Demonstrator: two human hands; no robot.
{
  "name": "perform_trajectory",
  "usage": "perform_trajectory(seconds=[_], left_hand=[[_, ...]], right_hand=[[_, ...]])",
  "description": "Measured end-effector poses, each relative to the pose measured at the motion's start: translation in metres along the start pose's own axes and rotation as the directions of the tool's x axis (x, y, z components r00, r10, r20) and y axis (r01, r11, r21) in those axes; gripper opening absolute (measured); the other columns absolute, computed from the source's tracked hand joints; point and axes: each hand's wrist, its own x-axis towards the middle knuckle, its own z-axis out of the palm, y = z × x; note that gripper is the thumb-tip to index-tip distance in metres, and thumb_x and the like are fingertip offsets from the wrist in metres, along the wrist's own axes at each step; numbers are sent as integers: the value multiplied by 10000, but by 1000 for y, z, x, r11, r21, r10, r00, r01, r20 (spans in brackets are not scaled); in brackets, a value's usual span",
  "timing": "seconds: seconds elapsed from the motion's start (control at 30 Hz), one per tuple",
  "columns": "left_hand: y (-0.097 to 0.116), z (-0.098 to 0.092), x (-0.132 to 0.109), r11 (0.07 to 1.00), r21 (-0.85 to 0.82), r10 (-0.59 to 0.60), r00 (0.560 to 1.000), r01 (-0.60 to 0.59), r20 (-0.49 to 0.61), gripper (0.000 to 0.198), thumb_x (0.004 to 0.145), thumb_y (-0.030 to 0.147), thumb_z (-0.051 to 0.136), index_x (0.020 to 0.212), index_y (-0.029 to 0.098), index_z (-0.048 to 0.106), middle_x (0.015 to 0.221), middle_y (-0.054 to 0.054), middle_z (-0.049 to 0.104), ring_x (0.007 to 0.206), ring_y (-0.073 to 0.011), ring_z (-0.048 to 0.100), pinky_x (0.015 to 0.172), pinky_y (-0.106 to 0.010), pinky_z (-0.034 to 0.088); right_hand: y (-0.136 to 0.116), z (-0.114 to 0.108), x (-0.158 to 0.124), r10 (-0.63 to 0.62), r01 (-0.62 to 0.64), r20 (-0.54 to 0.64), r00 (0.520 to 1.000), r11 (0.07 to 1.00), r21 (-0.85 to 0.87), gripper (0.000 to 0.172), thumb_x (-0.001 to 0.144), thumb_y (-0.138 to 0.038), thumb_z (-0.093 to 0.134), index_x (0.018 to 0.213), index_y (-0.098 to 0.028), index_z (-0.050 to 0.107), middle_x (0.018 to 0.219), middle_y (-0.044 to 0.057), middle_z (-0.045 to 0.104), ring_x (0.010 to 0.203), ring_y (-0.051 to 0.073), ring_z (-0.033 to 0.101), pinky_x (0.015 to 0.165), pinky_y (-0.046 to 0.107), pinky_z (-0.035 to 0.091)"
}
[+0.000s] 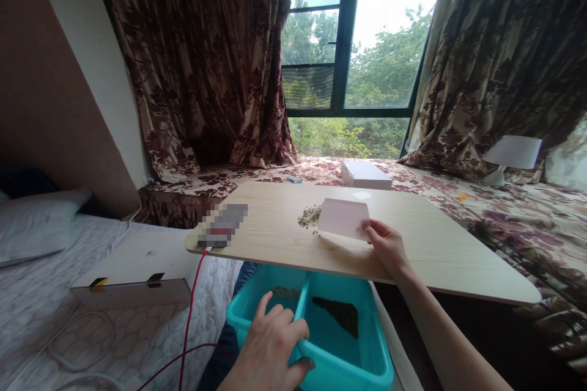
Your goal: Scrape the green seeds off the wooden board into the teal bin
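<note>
My right hand (386,245) pinches the near corner of a pale pink card (343,219) that lies tilted on the light wooden table (435,244). Just left of the card sits a small pile of greenish grains (310,216). My left hand (270,347) is closed over the near rim and middle divider of a turquoise plastic bin (367,372) held below the table's front edge. Dark grains (338,314) lie on the bottom of both of its compartments.
A blurred flat device (223,225) with a red cable (189,317) lies at the table's left end. A white box (365,174) rests on the floral window seat, a white lamp (511,156) at right. A bed with a cardboard box (137,269) lies left.
</note>
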Motion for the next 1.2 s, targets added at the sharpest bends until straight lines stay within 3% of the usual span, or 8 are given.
perform_trajectory(seconds=[0.33,0.57,0.93,1.2], left_hand=[[0,-1,0,1000,3,4,1000,-4,0,153,768,296,691,828,247,559,815,52,556,879,-173,550,1088,-529,172],[3,-7,6,998,60,-23,997,19,79,173,747,323,709,839,239,590,809,28,586,881,-195,571,1084,-552,187],[-16,17,9,985,153,70,997,-74,32,332,678,487,770,871,264,616,781,36,571,815,-193,566,1043,-556,263],[-12,16,7,992,115,54,998,-53,-7,323,672,500,758,832,263,609,748,45,543,808,-182,550,1065,-540,231]], right_hand=[[-3,0,-2,-23,22,47,999,1000,1,329,680,-430,652,847,-157,732,827,89,758,766,233,691,600,302,525],[-2,2,-1,-38,38,80,996,999,2,334,668,-449,657,821,-164,739,800,81,758,752,231,689,575,295,520],[-4,-10,-5,54,-53,-34,998,998,20,308,600,-391,685,798,-167,759,776,80,763,711,231,681,515,274,497],[-4,-10,-5,78,-75,-89,993,997,29,313,602,-386,690,808,-163,765,782,85,764,700,222,677,527,273,501]])
